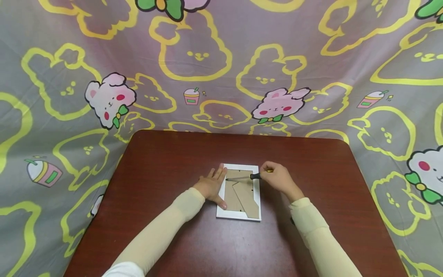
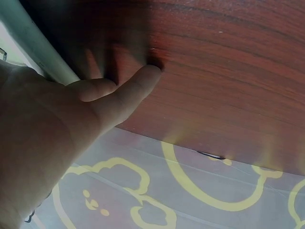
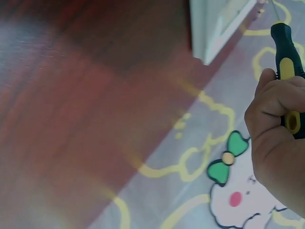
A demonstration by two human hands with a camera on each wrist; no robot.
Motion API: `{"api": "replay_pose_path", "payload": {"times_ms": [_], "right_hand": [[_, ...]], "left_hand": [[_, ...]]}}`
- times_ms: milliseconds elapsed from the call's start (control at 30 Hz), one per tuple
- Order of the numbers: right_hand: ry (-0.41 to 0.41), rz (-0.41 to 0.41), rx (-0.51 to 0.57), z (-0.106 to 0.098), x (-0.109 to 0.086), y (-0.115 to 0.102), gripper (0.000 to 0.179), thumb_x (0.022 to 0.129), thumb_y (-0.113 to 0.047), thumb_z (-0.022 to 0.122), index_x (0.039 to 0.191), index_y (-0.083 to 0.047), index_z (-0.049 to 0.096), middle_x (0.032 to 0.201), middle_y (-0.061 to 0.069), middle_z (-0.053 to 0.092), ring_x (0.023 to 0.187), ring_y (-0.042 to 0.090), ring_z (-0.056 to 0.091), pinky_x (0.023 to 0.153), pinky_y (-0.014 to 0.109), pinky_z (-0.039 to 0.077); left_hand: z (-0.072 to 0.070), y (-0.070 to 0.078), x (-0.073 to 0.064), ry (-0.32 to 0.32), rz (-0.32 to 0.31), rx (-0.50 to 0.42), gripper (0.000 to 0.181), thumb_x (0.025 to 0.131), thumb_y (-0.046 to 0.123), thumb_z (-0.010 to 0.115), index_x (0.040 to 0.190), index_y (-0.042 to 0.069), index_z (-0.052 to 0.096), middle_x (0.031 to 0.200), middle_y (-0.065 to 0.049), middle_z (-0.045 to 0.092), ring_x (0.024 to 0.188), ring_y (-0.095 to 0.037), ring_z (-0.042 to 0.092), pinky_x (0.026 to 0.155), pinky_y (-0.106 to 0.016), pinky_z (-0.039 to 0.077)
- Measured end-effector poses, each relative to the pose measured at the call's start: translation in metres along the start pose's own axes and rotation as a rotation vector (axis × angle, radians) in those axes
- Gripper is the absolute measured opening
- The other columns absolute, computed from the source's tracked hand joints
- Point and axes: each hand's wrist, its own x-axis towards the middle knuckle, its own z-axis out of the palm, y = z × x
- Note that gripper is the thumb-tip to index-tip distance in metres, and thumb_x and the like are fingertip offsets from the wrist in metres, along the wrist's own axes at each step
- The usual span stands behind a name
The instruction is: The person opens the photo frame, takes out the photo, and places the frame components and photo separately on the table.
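Note:
A white picture frame (image 1: 231, 214) lies face down on the table, its brown backing board (image 1: 231, 196) and stand flap (image 1: 250, 200) facing up. Small dark tabs show along the board's edges. My left hand (image 1: 209, 187) rests on the frame's left side, fingers spread and straight, thumb on the lower left. In the left wrist view that hand (image 2: 52, 119) lies beside the pale frame edge (image 2: 45, 50). My right hand (image 1: 278, 179) grips a black-and-yellow screwdriver (image 1: 255, 176). Its shaft crosses above the board, the tip right at the board's left edge near my left fingers.
The reddish-brown wooden table (image 1: 166, 161) has rounded far corners. A grey curtain (image 1: 214, 88) with yellow outlines and pink cartoon rabbits hangs behind the table and along both sides. A small dark thing (image 1: 292, 221) shows beside my right sleeve.

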Motion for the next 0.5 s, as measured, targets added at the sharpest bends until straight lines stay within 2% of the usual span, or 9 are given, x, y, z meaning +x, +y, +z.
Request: {"api": "replay_pose_path", "payload": {"times_ms": [300, 500], "right_hand": [[0.016, -0.067, -0.109, -0.001, 0.003, -0.031, 0.005, 0.082, -0.017, 0.062, 0.082, -0.017, 0.067, 0.075, -0.001, 0.062, 0.070, 0.020, 0.053, 0.061, 0.034, 0.041], [-0.004, -0.109, -0.170, 0.001, 0.004, -0.047, 0.005, 0.082, -0.018, 0.062, 0.082, -0.015, 0.066, 0.072, -0.001, 0.061, 0.063, 0.018, 0.050, 0.058, 0.033, 0.040]], "left_hand": [[-0.003, 0.001, -0.001, 0.004, 0.007, 0.004, 0.151, 0.055, 0.072, 0.084, 0.163, 0.009, -0.002, 0.168, -0.013, -0.010, 0.150, -0.043, 0.014, 0.104, -0.071, 0.031], [-0.004, 0.003, -0.003, 0.003, 0.009, -0.007, 0.149, 0.057, 0.070, 0.085, 0.163, 0.008, 0.000, 0.168, -0.013, -0.009, 0.149, -0.044, 0.014, 0.104, -0.071, 0.032]]}}
